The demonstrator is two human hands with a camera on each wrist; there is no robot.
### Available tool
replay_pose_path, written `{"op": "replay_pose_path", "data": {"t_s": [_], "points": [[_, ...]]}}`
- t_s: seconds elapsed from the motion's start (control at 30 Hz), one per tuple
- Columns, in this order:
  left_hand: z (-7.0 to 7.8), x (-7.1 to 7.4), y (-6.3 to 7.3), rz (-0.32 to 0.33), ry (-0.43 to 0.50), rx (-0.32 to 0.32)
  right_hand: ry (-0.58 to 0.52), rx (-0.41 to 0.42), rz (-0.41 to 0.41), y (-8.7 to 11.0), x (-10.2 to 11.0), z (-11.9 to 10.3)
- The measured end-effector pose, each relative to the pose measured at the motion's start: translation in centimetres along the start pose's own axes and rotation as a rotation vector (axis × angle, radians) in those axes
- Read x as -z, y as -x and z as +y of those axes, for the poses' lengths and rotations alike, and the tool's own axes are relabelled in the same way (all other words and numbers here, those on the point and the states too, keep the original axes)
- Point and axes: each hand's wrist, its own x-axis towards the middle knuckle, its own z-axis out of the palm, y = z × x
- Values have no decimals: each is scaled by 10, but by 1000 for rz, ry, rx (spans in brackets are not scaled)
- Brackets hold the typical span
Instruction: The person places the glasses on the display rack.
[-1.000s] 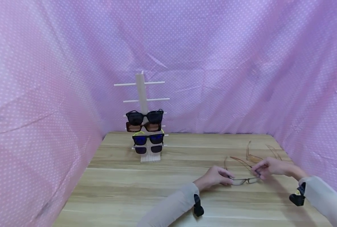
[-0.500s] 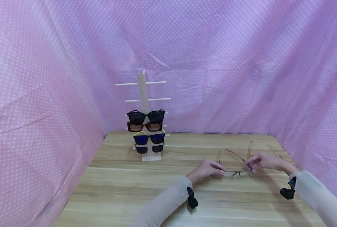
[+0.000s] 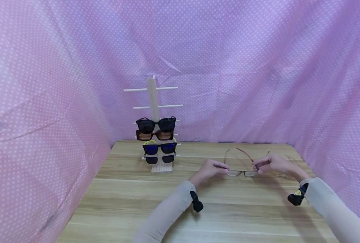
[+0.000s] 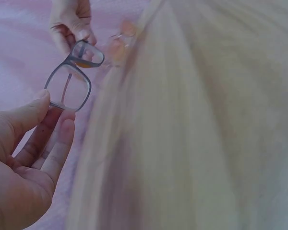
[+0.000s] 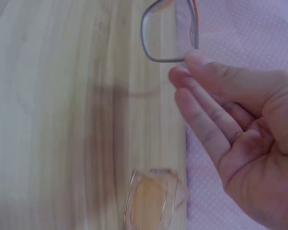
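A pair of clear-lensed eyeglasses (image 3: pixel 243 173) with a thin grey frame and reddish-brown temples is held between both hands over the right part of the table. The left hand (image 3: pixel 211 169) pinches one outer corner of the frame between thumb and fingers. At the opposite corner the right hand (image 3: pixel 272 164) pinches the frame near the hinge. Both temples are unfolded and point away toward the back curtain. In the left wrist view the eyeglasses (image 4: pixel 68 87) stretch from one hand to the other. Behind the right hand, partly hidden, lie orange-tinted glasses (image 5: pixel 150 201) on the table.
A wooden display rack (image 3: pixel 152 98) stands at the back left, its two upper rods bare. Lower down hang black sunglasses (image 3: pixel 155 125), brown-lensed sunglasses (image 3: pixel 154 135) and further dark pairs. Pink dotted curtain (image 3: pixel 228 67) encloses the wooden table (image 3: pixel 125 202) behind and at the sides.
Both hands have carried the eyeglasses leftward and farther back over the table, bringing them nearer the rack. The grip at each corner stays the same.
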Motion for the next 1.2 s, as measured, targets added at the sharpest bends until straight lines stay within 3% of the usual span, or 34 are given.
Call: {"op": "replay_pose_path", "data": {"t_s": [0.33,0.5,0.6,0.83,1.07,1.2], "points": [[29,41,-2,23,34,-11,-71,-26,105,-18,6,-26],[54,61,3,1,29,-97,-105,-17,195,-27,8,-46],[68,70,4,-8,79,-157,-182,15,212,-34,9,-57],[98,86,5,41,208,-180,-339,68,234,-43,11,-88],[119,94,9,109,217,-172,-448,155,194,-50,16,-106],[129,97,13,132,229,-177,-453,154,213,-52,18,-114]]}}
